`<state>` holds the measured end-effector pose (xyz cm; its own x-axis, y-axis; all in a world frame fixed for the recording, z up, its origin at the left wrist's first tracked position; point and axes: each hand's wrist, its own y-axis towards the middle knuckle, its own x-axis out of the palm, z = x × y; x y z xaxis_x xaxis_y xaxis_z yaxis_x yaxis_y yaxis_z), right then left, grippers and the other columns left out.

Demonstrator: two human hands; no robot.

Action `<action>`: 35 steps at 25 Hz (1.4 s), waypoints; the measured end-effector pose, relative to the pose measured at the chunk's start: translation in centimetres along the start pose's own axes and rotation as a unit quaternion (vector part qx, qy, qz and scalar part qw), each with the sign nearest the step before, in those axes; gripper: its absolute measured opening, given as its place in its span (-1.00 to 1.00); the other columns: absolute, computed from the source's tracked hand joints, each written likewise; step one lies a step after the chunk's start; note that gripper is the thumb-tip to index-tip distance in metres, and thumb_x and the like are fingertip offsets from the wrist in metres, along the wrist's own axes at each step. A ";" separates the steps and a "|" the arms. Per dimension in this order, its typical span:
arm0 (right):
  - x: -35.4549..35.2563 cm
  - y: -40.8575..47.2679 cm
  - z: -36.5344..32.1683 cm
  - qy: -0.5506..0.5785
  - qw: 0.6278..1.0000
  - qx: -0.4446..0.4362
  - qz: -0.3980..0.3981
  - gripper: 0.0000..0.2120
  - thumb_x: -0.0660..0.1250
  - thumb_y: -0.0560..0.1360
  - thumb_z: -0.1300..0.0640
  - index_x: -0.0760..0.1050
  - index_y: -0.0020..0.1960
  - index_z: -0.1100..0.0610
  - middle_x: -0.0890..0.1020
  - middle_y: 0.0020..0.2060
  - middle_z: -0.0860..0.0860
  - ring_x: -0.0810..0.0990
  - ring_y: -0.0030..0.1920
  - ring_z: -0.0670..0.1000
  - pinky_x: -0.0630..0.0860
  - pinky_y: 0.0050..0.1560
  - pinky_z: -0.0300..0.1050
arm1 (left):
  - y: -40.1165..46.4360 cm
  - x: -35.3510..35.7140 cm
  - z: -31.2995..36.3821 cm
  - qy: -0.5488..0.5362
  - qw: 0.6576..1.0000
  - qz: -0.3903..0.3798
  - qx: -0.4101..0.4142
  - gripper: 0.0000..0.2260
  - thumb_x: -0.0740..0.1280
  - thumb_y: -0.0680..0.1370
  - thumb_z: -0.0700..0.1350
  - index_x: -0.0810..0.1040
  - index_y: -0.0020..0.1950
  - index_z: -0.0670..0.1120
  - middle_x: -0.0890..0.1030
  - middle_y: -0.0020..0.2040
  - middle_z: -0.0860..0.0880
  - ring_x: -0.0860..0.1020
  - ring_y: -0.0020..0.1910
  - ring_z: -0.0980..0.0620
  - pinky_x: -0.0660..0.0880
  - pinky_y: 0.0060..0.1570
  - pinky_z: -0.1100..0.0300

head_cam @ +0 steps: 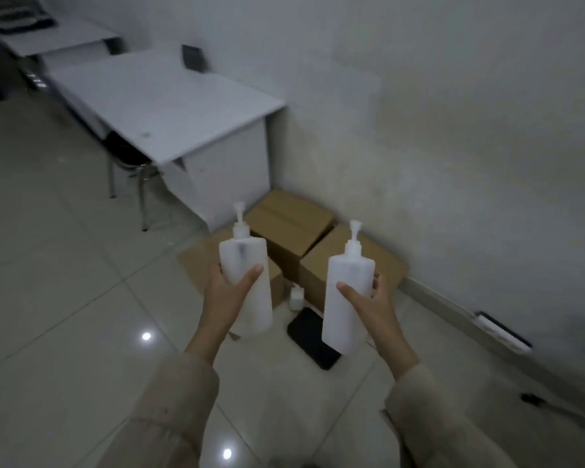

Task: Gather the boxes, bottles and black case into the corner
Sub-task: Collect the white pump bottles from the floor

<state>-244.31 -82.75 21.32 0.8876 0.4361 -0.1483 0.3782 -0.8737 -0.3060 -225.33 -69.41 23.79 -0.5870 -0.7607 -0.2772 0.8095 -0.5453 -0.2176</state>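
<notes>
A glossy tiled floor (65, 282) is lying open to the left, running to a plain white wall (453, 130). A white desk (156, 103) is standing against that wall. Three cardboard boxes (289, 228) are sitting in the corner between the desk's end and the wall, a black case (313, 342) lying on the floor before them. The left hand (228, 292) is gripping one white pump bottle (247, 282), the right hand (374, 307) another bottle (348, 298), fingers wrapped round each, both held upright above the floor. No writing is readable.
</notes>
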 end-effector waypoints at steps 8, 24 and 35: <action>-6.9 2.7 4.6 0.035 0.989 0.048 0.136 -0.47 0.45 0.39 0.12 0.19 0.18 -0.03 0.40 0.12 0.00 0.45 0.12 0.07 0.46 0.05 0.03 | 4.5 9.6 0.6 0.061 0.987 -0.142 0.033 -0.37 0.42 0.44 -0.03 0.17 0.39 -0.05 0.40 0.19 0.01 0.44 0.11 0.00 0.42 0.03 0.05; 9.3 18.2 13.6 -0.034 0.988 0.114 0.097 -0.31 0.46 0.36 0.18 0.19 0.35 -0.05 0.47 0.17 0.01 0.48 0.17 0.04 0.46 0.12 -0.07 | 21.6 10.5 -14.0 0.130 0.981 -0.129 -0.068 -0.56 0.46 0.39 -0.20 0.27 0.11 -0.02 0.47 -0.08 0.08 0.53 -0.03 -0.09 0.48 -0.20 0.20; 21.1 33.3 37.0 -0.103 0.987 0.117 -0.039 -0.49 0.42 0.36 0.18 0.34 0.25 0.00 0.43 0.10 -0.05 0.46 0.15 -0.02 0.43 0.07 -0.11 | 31.5 17.3 -42.9 0.178 0.970 -0.111 -0.120 -0.59 0.44 0.39 -0.26 0.36 0.16 -0.21 0.45 0.15 -0.21 0.51 0.07 -0.14 0.54 0.04 -0.05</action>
<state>-222.69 -94.66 -26.76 0.7765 0.5557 -0.2972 0.3510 -0.7730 -0.5284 -210.62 -84.61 -27.98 -0.7486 -0.4414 -0.4947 0.6612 -0.5520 -0.5080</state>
